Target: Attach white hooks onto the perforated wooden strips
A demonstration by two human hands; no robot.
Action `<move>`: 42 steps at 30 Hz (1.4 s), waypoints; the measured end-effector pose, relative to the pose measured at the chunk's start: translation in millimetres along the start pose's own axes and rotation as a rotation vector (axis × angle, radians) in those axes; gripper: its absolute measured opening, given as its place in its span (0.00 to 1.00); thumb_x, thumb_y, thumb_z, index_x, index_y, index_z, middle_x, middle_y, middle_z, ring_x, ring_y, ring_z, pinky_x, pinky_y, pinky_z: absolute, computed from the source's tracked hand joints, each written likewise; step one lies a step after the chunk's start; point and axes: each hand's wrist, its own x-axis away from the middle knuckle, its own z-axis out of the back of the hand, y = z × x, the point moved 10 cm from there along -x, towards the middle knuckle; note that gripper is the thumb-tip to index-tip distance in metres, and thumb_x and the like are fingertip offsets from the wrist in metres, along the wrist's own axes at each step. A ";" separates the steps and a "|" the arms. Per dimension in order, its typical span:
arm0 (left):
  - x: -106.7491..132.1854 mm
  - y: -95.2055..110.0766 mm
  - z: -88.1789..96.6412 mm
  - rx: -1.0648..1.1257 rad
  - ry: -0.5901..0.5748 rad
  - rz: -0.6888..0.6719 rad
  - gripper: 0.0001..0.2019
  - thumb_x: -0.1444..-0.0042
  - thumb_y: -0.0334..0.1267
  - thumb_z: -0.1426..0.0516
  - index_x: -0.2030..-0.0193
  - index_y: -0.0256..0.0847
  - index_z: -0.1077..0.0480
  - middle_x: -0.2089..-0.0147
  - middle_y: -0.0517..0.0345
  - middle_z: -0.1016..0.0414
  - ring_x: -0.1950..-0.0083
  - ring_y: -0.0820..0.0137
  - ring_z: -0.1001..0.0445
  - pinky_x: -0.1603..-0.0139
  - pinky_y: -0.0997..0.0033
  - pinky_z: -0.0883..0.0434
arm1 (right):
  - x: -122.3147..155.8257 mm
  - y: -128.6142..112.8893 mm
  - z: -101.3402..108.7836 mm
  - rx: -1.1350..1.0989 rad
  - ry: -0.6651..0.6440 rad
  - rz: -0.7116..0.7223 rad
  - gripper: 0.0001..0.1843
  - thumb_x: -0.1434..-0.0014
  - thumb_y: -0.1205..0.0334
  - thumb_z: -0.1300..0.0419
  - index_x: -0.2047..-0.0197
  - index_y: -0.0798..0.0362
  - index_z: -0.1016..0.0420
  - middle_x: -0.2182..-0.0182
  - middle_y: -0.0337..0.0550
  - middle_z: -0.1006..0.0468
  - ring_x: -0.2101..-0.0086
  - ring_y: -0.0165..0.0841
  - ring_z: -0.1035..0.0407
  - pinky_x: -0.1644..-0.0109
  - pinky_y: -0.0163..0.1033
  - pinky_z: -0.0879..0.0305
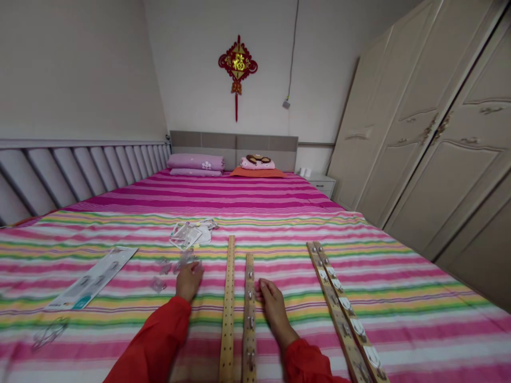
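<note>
My left hand [189, 282] is at a small pile of clear plastic hooks [186, 259], its fingers closed together on one of the clear pieces. More clear hooks [158, 284] lie to its left. Beside a wooden strip fitted with metal hooks [249, 308], my right hand [275, 308] rests with its fingers loosely bent and apart, close to the strip's right edge; nothing shows in it. Just left of that strip lies a bare wooden strip with rows of holes [227, 308].
Two more wooden strips with hooks [346, 314] lie at the right. At the left are a long white hook package [93, 279] and a loose wire loop [51, 333]. A heap of clear and white packaging [194, 234] sits farther back on the striped bedsheet [295, 223].
</note>
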 end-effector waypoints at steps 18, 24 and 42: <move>126.7 43.2 -15.0 1.396 -0.330 0.638 0.10 0.45 0.23 0.48 0.62 0.33 0.26 0.60 0.49 0.20 0.59 0.69 0.21 0.57 0.74 0.24 | 35.1 -29.5 -5.1 -0.018 -0.033 -0.069 0.18 0.59 0.48 0.32 0.73 0.54 0.28 0.79 0.39 0.25 0.83 0.28 0.35 0.81 0.31 0.43; 154.5 73.0 -19.2 1.379 -0.412 0.617 0.11 0.48 0.19 0.48 0.65 0.31 0.26 0.62 0.47 0.20 0.57 0.66 0.21 0.52 0.70 0.25 | 87.6 -106.9 -45.0 0.376 -0.139 0.419 0.17 0.56 0.68 0.36 0.59 0.50 0.24 0.66 0.43 0.25 0.70 0.34 0.31 0.68 0.37 0.33; 168.0 89.6 -9.2 0.913 -0.423 0.209 0.20 0.64 0.35 0.33 0.60 0.35 0.25 0.68 0.55 0.22 0.67 0.70 0.25 0.65 0.73 0.30 | 102.5 -112.8 -44.7 0.273 -0.109 0.312 0.07 0.52 0.60 0.37 0.77 0.53 0.30 0.82 0.36 0.29 0.79 0.30 0.35 0.75 0.34 0.40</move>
